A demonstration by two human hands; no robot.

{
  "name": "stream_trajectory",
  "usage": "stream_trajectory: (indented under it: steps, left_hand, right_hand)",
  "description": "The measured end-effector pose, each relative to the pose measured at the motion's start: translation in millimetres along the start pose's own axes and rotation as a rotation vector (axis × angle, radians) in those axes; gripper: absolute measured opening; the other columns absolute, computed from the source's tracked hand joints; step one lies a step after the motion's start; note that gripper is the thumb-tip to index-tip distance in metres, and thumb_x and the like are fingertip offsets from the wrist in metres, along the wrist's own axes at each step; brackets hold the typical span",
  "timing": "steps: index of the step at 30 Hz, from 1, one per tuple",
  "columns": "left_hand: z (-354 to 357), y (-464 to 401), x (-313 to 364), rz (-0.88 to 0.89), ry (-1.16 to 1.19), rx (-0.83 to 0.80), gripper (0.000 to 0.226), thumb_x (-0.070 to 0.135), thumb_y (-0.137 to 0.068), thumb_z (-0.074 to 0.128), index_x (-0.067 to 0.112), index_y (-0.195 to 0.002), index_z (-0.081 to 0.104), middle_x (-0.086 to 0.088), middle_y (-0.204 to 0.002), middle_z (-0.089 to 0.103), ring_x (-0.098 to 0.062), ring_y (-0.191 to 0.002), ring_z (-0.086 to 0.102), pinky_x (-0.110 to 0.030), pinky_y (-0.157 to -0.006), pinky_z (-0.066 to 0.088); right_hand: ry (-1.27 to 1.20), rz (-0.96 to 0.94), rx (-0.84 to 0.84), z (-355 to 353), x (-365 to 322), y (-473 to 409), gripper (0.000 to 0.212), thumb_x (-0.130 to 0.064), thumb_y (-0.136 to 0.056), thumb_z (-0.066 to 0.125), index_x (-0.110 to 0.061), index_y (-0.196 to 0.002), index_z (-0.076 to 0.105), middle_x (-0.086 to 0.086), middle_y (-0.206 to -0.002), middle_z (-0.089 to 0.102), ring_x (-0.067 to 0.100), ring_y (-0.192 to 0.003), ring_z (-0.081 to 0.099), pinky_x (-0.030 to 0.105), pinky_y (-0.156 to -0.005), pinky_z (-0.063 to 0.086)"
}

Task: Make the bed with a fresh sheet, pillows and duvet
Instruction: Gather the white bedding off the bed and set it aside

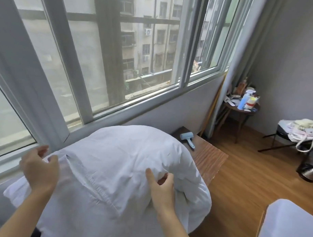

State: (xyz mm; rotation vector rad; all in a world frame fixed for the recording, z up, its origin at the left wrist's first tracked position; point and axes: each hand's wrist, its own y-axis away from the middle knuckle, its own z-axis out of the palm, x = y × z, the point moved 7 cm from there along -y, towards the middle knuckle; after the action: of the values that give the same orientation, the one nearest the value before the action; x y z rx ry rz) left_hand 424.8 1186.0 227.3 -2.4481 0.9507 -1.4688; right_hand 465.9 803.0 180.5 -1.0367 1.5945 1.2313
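One camera only, worn on the person's head, wide-angle, looking forward and steeply down over both forearms. It sits close above the hands: the left hand point(41, 167) lies low on the left side of the frame, the right hand point(161, 186) low near the middle, with the white pillow point(118, 163) they meet filling the ground between and beyond them. Beyond the hands the view faces a window point(94, 50), whose frame bends with the lens. Right of the right hand the view reaches far, across wood floor point(242, 176) to a small round table point(241, 110).
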Motion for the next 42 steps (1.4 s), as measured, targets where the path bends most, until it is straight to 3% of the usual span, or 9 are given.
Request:
stream_trajectory:
  steps: [3, 5, 7, 11, 15, 23, 27, 32, 42]
  left_hand:
    - [10, 22, 54, 0.15, 0.147, -0.017, 0.029, -0.005, -0.078, 0.057, 0.001, -0.105, 0.066, -0.02, -0.101, 0.065, -0.031, -0.095, 0.058, -0.048, -0.097, 0.044]
    - [32, 45, 96, 0.244, 0.243, -0.141, 0.026, -0.006, -0.081, 0.056, 0.006, -0.102, 0.067, -0.015, -0.098, 0.066, -0.012, -0.086, 0.058, -0.031, -0.09, 0.046]
    - [57, 79, 143, 0.314, 0.326, -0.303, 0.028, -0.009, -0.082, 0.057, 0.01, -0.1, 0.066, -0.009, -0.098, 0.065, -0.012, -0.086, 0.058, -0.019, -0.08, 0.044]
    - [101, 161, 214, 0.381, 0.464, -0.584, 0.032, -0.01, -0.08, 0.057, 0.015, -0.099, 0.064, 0.0, -0.097, 0.064, -0.013, -0.089, 0.062, -0.029, -0.08, 0.049]
    - [131, 247, 265, 0.419, 0.545, -0.783, 0.032, -0.008, -0.081, 0.058, 0.019, -0.098, 0.063, 0.003, -0.096, 0.065, -0.01, -0.09, 0.063, -0.029, -0.08, 0.052]
    - [135, 471, 363, 0.65, 0.676, -1.218, 0.024, -0.004, -0.087, 0.062, 0.017, -0.098, 0.063, 0.003, -0.095, 0.063, -0.01, -0.088, 0.063, -0.032, -0.079, 0.056]
    - [93, 610, 395, 0.791, 0.719, -1.459, 0.026, -0.003, -0.086, 0.064, 0.021, -0.095, 0.062, 0.008, -0.093, 0.063, -0.008, -0.084, 0.062, -0.032, -0.075, 0.056]
    - [1, 777, 395, 0.893, 0.729, -1.807, 0.031, -0.006, -0.083, 0.057, 0.022, -0.096, 0.062, 0.007, -0.093, 0.065, -0.007, -0.081, 0.062, -0.032, -0.077, 0.053]
    - [-246, 1038, 279, 1.246, 0.648, -2.381, 0.031, -0.004, -0.083, 0.058, 0.024, -0.096, 0.063, 0.006, -0.09, 0.065, -0.008, -0.08, 0.062, -0.024, -0.074, 0.05]
  right_hand:
    - [0.046, -0.036, 0.089, -33, -3, 0, 0.039, -0.051, -0.083, 0.073, -0.023, -0.096, 0.049, 0.002, -0.092, 0.06, 0.011, -0.083, 0.059, 0.026, -0.074, 0.048]
    - [0.048, -0.05, 0.117, -54, -3, 0, 0.036, -0.05, -0.085, 0.072, -0.024, -0.097, 0.048, 0.004, -0.092, 0.059, 0.013, -0.081, 0.059, 0.024, -0.071, 0.047]
    - [0.037, -0.049, 0.145, -79, -3, 0, 0.035, -0.049, -0.087, 0.07, -0.023, -0.1, 0.049, 0.004, -0.094, 0.06, 0.012, -0.082, 0.06, 0.019, -0.066, 0.045]
    - [0.052, -0.056, 0.239, -139, 0, 6, 0.033, -0.047, -0.09, 0.068, -0.022, -0.104, 0.051, -0.001, -0.093, 0.061, 0.007, -0.081, 0.059, 0.01, -0.057, 0.041]
    - [0.025, -0.039, 0.373, -212, 13, 21, 0.03, -0.049, -0.089, 0.067, -0.025, -0.1, 0.052, -0.004, -0.091, 0.061, 0.009, -0.081, 0.06, 0.021, -0.064, 0.048]
    - [-0.085, 0.033, 0.794, -397, 64, 115, 0.029, -0.043, -0.09, 0.067, -0.02, -0.098, 0.054, -0.004, -0.09, 0.06, 0.009, -0.08, 0.06, 0.018, -0.061, 0.045]
    - [-0.197, 0.095, 1.009, -481, 108, 198, 0.028, -0.043, -0.088, 0.068, -0.02, -0.097, 0.054, -0.005, -0.089, 0.061, 0.012, -0.081, 0.061, 0.031, -0.074, 0.05]
    - [-0.355, 0.157, 1.3, -558, 179, 332, 0.028, -0.042, -0.088, 0.069, -0.02, -0.098, 0.056, -0.006, -0.093, 0.062, 0.01, -0.08, 0.061, 0.027, -0.067, 0.048]
    - [-0.507, 0.328, 1.834, -597, 336, 635, 0.027, -0.04, -0.087, 0.07, -0.019, -0.097, 0.057, -0.007, -0.091, 0.063, 0.007, -0.082, 0.061, 0.027, -0.072, 0.049]
